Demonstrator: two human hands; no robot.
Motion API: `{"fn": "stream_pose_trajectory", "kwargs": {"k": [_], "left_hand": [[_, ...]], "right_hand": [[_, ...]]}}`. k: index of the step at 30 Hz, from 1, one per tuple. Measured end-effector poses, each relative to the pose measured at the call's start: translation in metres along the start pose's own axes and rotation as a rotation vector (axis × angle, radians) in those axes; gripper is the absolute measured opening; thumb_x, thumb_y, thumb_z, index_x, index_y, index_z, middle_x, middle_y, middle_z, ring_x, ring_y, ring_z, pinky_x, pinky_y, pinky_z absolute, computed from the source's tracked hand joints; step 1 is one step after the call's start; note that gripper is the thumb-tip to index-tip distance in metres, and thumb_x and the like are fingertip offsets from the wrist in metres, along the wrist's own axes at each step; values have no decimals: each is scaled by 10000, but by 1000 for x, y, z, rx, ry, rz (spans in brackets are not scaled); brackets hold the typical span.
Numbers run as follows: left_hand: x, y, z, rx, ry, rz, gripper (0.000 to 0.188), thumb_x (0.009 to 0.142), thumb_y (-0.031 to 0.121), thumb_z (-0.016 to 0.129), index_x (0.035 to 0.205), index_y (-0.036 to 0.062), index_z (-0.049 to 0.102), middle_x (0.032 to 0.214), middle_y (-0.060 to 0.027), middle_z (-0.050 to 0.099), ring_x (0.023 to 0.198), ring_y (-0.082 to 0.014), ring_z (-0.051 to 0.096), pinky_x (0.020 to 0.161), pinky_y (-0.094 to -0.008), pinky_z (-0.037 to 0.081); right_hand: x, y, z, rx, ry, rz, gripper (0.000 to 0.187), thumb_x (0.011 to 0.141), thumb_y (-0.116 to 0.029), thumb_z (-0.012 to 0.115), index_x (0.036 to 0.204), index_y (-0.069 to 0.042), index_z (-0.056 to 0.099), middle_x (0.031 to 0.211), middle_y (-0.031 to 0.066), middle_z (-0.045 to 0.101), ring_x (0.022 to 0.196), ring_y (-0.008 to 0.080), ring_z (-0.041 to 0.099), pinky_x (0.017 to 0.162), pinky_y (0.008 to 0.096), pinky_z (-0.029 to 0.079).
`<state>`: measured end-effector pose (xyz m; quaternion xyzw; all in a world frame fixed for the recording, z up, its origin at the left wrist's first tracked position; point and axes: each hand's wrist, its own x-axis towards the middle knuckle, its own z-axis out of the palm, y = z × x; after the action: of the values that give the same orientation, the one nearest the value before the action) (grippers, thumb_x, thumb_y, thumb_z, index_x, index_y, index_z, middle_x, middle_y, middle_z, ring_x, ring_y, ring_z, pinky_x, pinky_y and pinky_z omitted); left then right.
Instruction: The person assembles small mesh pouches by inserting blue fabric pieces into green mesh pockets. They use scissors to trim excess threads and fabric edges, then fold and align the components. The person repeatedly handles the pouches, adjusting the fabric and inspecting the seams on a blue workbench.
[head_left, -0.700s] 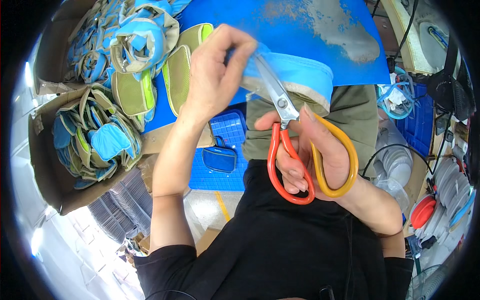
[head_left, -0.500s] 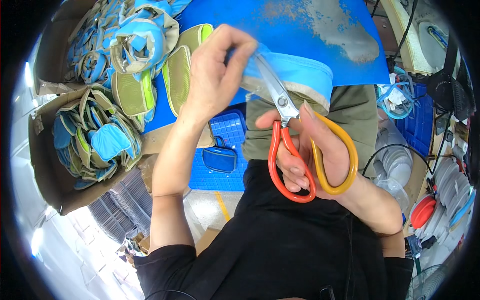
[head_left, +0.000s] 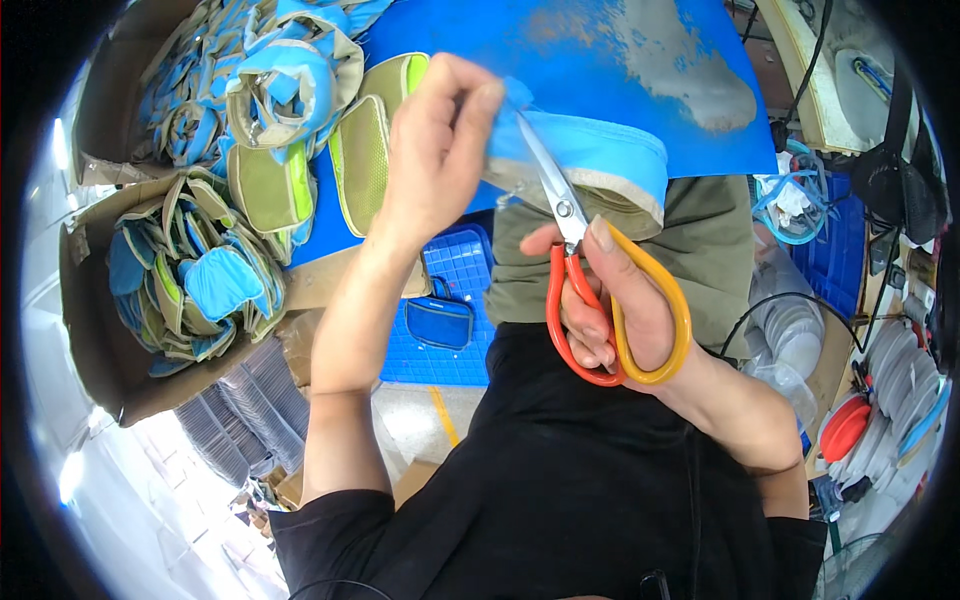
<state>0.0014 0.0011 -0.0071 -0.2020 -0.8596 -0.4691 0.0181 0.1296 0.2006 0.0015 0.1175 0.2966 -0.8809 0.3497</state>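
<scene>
My left hand (head_left: pixel 440 145) pinches the end of a light blue fabric pouch (head_left: pixel 610 150) with beige edging, which lies over the near edge of the blue table and above my lap. In my right hand (head_left: pixel 625 305) is a pair of scissors (head_left: pixel 565 208) with one red and one yellow handle loop. Its blades point up and left, their tips at the pouch's blue fabric beside my left fingertips. The blades look closed or nearly so. Where exactly the left fingers grip is partly hidden by the hand.
Olive and lime mesh panels (head_left: pixel 360 160) lie on the blue table (head_left: pixel 600 70), left of my left hand. Two cardboard boxes (head_left: pixel 95 350) of sewn pieces stand farther left. A blue crate (head_left: pixel 460 270) holding a small dark blue case (head_left: pixel 440 322) sits below. Plastic rolls (head_left: pixel 795 330) are at right.
The scissors' handle loops have drawn together and the blades have closed further. Both hands stay nearly in place, with the left still pinching the pouch.
</scene>
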Motion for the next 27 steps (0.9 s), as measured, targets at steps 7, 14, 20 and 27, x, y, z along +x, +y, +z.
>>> {"fn": "stream_pose_trajectory", "kwargs": {"k": [7, 14, 20, 27], "left_hand": [[3, -4, -1, -81, 23, -23, 103, 1054, 118, 590, 1005, 27, 586, 847, -33, 691, 751, -71, 578, 691, -259, 495], [2, -7, 0, -117, 15, -18, 121, 1063, 129, 582, 1012, 19, 590, 897, -47, 724, 777, -88, 604, 720, -264, 507], [-1, 2, 0, -122, -22, -4, 146, 1078, 149, 565, 1040, 12, 598, 967, -72, 742, 810, -99, 637, 727, -269, 519], [5, -7, -8, -454, 133, -250, 194, 1108, 214, 510, 1044, 51, 594, 1050, -48, 734, 782, -29, 552, 710, -219, 457]], "right_hand": [[-7, -4, 5, 67, -51, 57, 572, 1101, -522, 405, 1272, -1, 566, 567, -21, 467, 445, 84, 449, 450, 232, 392], [2, -7, 7, 7, -73, 83, 665, 1112, -560, 279, 1372, 13, 496, 557, -21, 418, 421, 80, 420, 439, 236, 412], [6, -6, 3, 41, -32, 27, 551, 1098, -512, 424, 1225, -1, 588, 552, -26, 457, 415, 77, 421, 434, 224, 371], [-14, -7, 0, -171, 2, -84, 400, 1089, -339, 517, 1276, 11, 569, 573, -50, 437, 459, 36, 433, 454, 211, 363]]}}
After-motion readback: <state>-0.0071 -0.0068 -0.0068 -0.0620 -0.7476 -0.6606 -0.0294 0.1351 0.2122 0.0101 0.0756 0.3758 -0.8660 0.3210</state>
